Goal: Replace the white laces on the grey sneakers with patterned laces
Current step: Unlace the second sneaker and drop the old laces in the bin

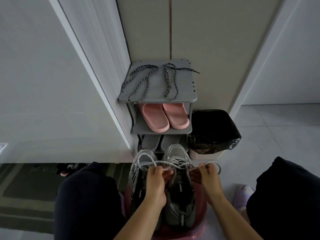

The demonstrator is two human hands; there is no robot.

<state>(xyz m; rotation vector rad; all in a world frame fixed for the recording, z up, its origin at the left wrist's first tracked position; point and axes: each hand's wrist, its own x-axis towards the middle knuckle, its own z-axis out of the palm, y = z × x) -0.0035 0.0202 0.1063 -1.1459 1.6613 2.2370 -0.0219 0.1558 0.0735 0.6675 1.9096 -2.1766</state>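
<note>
Two grey sneakers stand side by side on a pink stool (199, 229) between my knees, the left sneaker (138, 170) and the right sneaker (180, 201), toes pointing away from me. Both carry white laces (174, 162). My left hand (156, 181) pinches one strand of the right sneaker's lace, and my right hand (207, 175) pinches the other strand, pulled out to the sides. Two dark patterned laces, one on the left (138, 80) and one on the right (170, 80), lie loose on top of the grey shoe rack (188, 96).
The rack holds pink slippers (164, 118) on its middle shelf and grey slippers (161, 142) below. A bin with a black bag (213, 130) stands right of the rack. A doormat (26, 187) lies at the left. White cabinet walls close in behind.
</note>
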